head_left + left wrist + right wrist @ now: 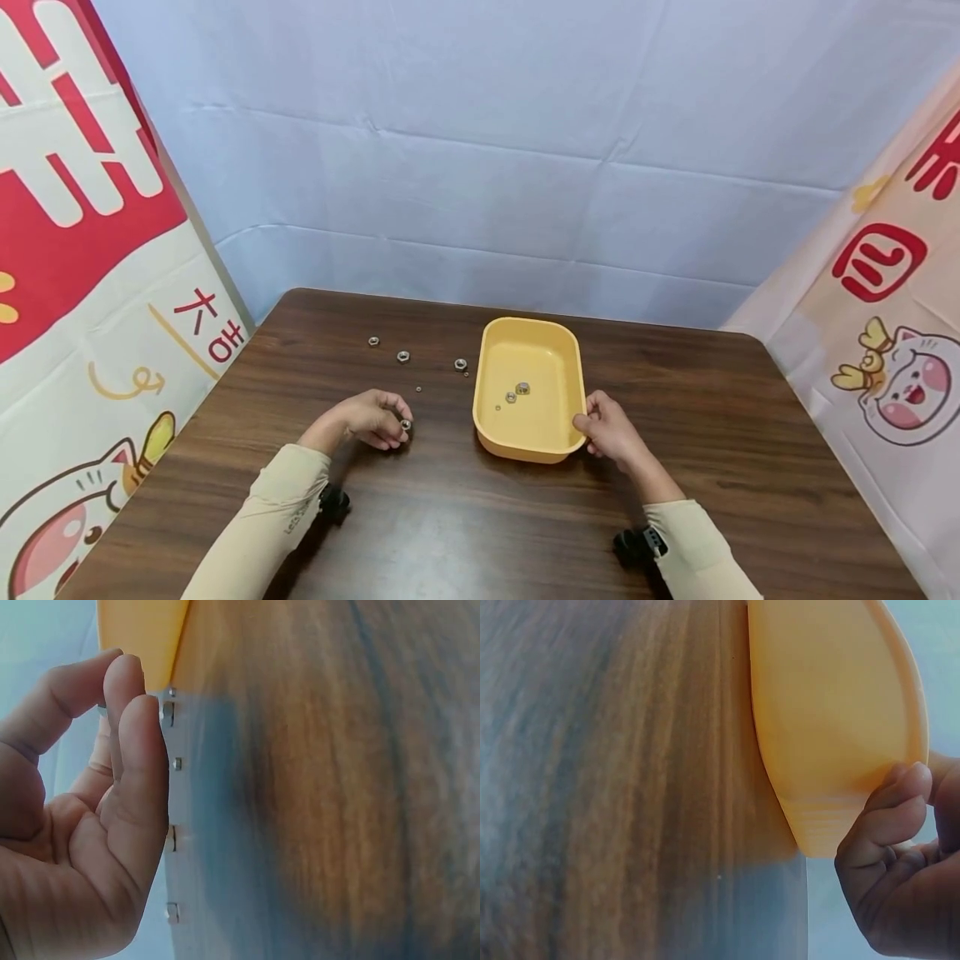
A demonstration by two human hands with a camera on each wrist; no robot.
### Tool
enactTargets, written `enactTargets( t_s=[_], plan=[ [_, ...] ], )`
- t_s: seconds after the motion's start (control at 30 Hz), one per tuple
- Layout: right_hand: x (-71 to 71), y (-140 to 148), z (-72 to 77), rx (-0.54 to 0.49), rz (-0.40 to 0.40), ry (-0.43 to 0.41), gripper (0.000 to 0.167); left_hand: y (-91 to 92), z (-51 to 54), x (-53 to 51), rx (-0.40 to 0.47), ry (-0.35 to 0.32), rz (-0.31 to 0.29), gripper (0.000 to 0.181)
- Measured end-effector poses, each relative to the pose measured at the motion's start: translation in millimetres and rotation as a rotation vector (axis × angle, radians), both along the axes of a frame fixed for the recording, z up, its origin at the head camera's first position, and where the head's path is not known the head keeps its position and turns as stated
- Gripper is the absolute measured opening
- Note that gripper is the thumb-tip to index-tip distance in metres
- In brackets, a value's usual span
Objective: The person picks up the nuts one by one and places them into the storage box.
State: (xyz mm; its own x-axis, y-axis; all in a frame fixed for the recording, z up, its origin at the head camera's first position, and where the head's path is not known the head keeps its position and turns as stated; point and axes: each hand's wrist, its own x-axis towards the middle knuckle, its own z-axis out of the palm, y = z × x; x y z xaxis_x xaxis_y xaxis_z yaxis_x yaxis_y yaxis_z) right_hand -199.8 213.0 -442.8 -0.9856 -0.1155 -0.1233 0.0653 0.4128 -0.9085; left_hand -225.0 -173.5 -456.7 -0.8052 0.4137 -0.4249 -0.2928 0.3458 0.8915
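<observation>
My left hand (377,419) pinches a metal hex nut (406,425) between thumb and fingertips, just over the tabletop. In the left wrist view, the fingers hide nearly all of that nut. To the right stands a yellow rectangular plastic tub (528,425). My right hand (611,427) grips its near right rim, thumb over the edge and curled fingers against the outer wall. Inside the tub lie a larger nut (522,388), a medium nut (511,397) and a tiny one (498,407).
Beyond my left hand, loose nuts lie on the dark wooden table (450,517): a far left nut (373,341), another nut (403,357), and a nut (461,364) close to the tub. Two tiny pieces, one the nearer piece (418,389), lie among them. Cloth hangs behind the table.
</observation>
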Motion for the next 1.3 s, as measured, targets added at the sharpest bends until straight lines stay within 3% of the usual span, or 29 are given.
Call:
enactTargets(
  t_s=[0.07,0.27,0.63,0.87,1.3],
  plan=[
    [-4.4,3,-9.1,-0.001,-0.009,0.001,0.012,1.2,0.1,1.3,0.006,0.017,0.015,0.025],
    [-4.9,2,-10.1,-0.011,-0.022,0.01,0.013,6.0,0.1,6.2,0.063,0.071,0.086,0.029],
    [-6.0,2,-12.1,-0.006,-0.033,-0.003,0.013,14.9,5.4,7.7,0.09,0.078,0.146,0.035],
    [-7.4,2,-12.7,-0.014,-0.038,0.001,0.013,25.5,13.3,3.7,0.13,0.088,0.119,0.036],
    [-7.2,3,-13.5,0.0,-0.04,0.012,0.013,36.5,18.7,-3.3,0.102,0.087,0.11,0.031]
  ],
)
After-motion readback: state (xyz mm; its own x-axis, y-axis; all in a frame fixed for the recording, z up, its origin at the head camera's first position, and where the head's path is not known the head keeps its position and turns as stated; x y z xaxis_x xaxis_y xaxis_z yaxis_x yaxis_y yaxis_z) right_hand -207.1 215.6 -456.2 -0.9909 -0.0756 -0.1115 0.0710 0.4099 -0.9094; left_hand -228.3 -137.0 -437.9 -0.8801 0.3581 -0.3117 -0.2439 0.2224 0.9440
